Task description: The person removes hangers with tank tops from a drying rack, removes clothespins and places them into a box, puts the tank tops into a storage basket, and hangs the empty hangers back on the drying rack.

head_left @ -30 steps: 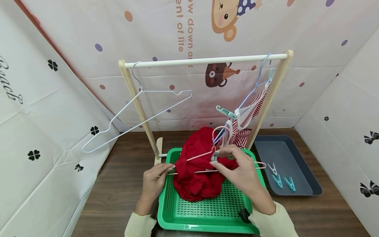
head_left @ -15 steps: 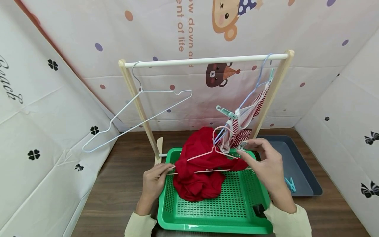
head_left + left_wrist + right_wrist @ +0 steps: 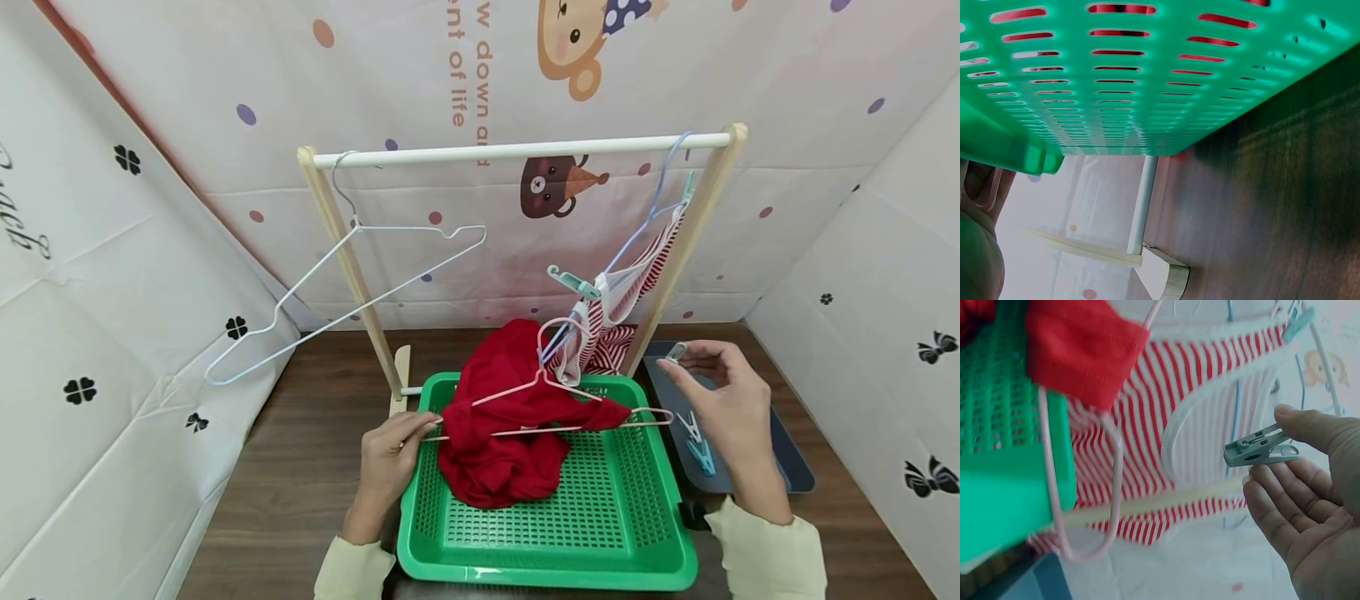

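A pink clothes hanger [image 3: 555, 329] lies over the green basket [image 3: 547, 575], with a red garment [image 3: 502, 467] draped on it. My left hand [image 3: 392, 457] pinches the hanger's left end together with a bit of the cloth. In the left wrist view that hand [image 3: 982, 219] shows only partly, beside the basket. My right hand [image 3: 727, 408] is raised right of the basket and pinches a grey-green clothespin [image 3: 1254, 449] between thumb and fingers. That clothespin is apart from the red cloth. The hanger's bare right end [image 3: 1066, 550] sticks out past the garment.
A wooden rack with a white rod [image 3: 480, 153] stands behind the basket. From it hang a white hanger [image 3: 360, 312] at left and a blue hanger with a red-striped garment [image 3: 637, 287] at right. A grey tray [image 3: 798, 479] holds clothespins [image 3: 701, 457].
My right hand has moved right, away from the red garment, taking the clothespin along. My left hand has kept its pinch on the hanger's left end.
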Motion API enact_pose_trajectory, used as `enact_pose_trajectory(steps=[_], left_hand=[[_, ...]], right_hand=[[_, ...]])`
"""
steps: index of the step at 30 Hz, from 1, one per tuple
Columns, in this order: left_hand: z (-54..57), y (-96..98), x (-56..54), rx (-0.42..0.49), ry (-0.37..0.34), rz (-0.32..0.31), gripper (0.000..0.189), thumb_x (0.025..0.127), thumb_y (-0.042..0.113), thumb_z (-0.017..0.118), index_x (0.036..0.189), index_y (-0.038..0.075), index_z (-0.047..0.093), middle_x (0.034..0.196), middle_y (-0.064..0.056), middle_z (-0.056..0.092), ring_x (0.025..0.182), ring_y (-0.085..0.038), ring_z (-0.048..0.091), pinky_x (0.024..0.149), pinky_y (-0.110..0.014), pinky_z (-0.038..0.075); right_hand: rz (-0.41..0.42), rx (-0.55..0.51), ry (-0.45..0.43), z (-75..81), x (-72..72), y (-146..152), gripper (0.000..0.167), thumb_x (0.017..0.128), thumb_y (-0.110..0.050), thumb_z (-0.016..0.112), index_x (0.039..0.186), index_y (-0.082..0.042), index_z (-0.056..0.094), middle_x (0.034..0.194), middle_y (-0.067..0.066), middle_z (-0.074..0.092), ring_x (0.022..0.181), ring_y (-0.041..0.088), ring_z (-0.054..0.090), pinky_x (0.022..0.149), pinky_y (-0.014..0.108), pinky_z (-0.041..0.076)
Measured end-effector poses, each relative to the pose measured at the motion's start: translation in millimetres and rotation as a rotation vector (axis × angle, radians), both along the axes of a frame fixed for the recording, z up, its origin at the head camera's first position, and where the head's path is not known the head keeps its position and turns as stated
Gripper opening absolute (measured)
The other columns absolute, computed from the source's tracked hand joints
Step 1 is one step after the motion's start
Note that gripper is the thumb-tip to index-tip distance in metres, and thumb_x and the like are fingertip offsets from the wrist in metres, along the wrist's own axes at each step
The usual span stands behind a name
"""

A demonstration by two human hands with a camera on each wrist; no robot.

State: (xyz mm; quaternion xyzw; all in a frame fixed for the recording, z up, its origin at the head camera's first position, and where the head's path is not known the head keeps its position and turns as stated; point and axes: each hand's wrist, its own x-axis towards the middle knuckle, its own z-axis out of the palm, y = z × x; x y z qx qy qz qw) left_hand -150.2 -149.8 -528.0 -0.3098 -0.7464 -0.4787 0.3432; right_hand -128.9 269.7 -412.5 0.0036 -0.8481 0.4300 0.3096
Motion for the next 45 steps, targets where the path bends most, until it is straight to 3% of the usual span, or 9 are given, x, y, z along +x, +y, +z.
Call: enact_pose_trajectory(steps=[8,15,18,21,23,25,30,45], left_hand=[[0.1,0.3,0.7,0.004,-0.002,-0.01,0.034,0.079,-0.022,0.079,0.103,0.001,0.082,0.094,-0.009,0.079,0.082,-0.025,0.075,0.082,-0.017,0.058],[-0.3,-0.5,0.4,0.0,-0.003,-0.002,0.034,0.078,-0.022,0.079,0.103,0.001,0.082,0.094,-0.008,0.079,0.082,-0.025,0.075,0.083,-0.017,0.058],[-0.4,-0.6,0.2,-0.001,0.001,-0.006,0.034,0.078,-0.022,0.08,0.103,0.001,0.082,0.094,-0.008,0.079,0.082,-0.025,0.075,0.082,-0.017,0.058],[-0.2,-0.5,0.2,0.002,0.006,-0.012,0.034,0.078,-0.022,0.08,0.103,0.001,0.082,0.093,-0.009,0.079,0.082,-0.025,0.075,0.081,-0.017,0.058],[-0.3,-0.6,0.1,0.004,0.009,-0.015,0.034,0.078,-0.022,0.08,0.103,0.001,0.082,0.093,-0.009,0.079,0.081,-0.025,0.075,0.08,-0.017,0.058],[0.2,-0.4,0.1,0.005,0.005,-0.015,0.034,0.078,-0.022,0.08,0.103,0.001,0.082,0.093,-0.009,0.079,0.081,-0.024,0.074,0.079,-0.017,0.058],[0.5,-0.2,-0.2,0.005,0.007,-0.015,0.035,0.078,-0.022,0.08,0.103,0.001,0.082,0.093,-0.008,0.079,0.081,-0.024,0.074,0.079,-0.016,0.057],[-1.0,-0.7,0.0,0.002,-0.02,-0.004,0.032,0.08,-0.021,0.079,0.103,0.001,0.082,0.093,-0.008,0.079,0.081,-0.022,0.074,0.076,-0.016,0.057]], right_hand=[[-0.117,0.083,-0.162,-12.7,-4.6,29,0.041,0.095,-0.015,0.084,0.126,0.002,0.064,0.112,0.016,0.07,0.09,-0.012,0.052,0.079,0.003,0.041],[-0.167,0.103,-0.291,-22.6,-11.3,50,0.048,0.101,-0.026,0.078,0.133,0.005,0.06,0.118,0.023,0.068,0.085,-0.018,0.046,0.073,0.0,0.039],[-0.187,0.126,-0.333,-26.5,-12.8,55,0.048,0.102,-0.026,0.076,0.133,0.006,0.059,0.117,0.025,0.067,0.087,-0.008,0.052,0.07,0.001,0.038],[-0.205,0.154,-0.39,-31.8,-14.6,61,0.048,0.103,-0.025,0.075,0.132,0.009,0.058,0.116,0.027,0.066,0.093,0.016,0.064,0.066,0.006,0.039],[-0.215,0.17,-0.433,-35.6,-16.1,65,0.048,0.103,-0.024,0.074,0.131,0.011,0.057,0.116,0.029,0.065,0.097,0.034,0.066,0.066,0.014,0.044],[-0.222,0.183,-0.477,-39.2,-17.7,70,0.048,0.104,-0.025,0.072,0.13,0.012,0.055,0.115,0.031,0.064,0.1,0.043,0.065,0.068,0.027,0.051],[-0.203,0.208,-0.534,-50.5,-21.4,81,0.049,0.104,-0.025,0.071,0.127,0.015,0.054,0.113,0.033,0.062,0.099,0.047,0.064,0.077,0.055,0.054],[-0.215,0.244,-0.758,-83.2,-28.8,100,0.045,0.102,-0.017,0.069,0.121,0.019,0.05,0.112,0.039,0.059,0.1,0.053,0.059,0.08,0.062,0.052]])
